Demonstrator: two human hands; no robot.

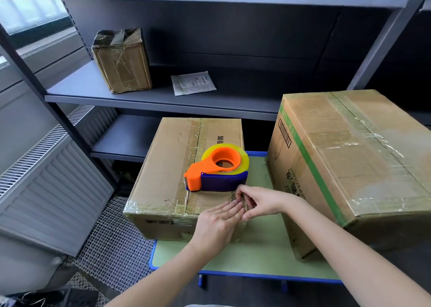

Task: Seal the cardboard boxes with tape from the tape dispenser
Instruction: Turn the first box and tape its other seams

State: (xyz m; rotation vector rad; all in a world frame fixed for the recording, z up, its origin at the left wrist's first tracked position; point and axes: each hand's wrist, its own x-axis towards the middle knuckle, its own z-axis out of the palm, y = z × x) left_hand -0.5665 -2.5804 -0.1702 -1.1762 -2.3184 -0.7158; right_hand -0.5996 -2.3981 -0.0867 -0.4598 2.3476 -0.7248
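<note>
A medium cardboard box [170,166] with clear tape along its seams sits on a small green table [254,255]. An orange and blue tape dispenser [217,173] with a yellowish tape roll lies on the box's top. At the box's near right corner, my left hand [217,225] presses flat with straight fingers against the taped edge. My right hand [258,201] curls its fingers at the same corner and pinches the tape there. A larger taped cardboard box [349,162] with a green stripe stands to the right on the table.
A grey metal shelf unit [163,96] stands behind the table, holding a small taped box [123,59] and a white paper packet [193,82]. A radiator [46,185] is at the left, with mesh flooring below it.
</note>
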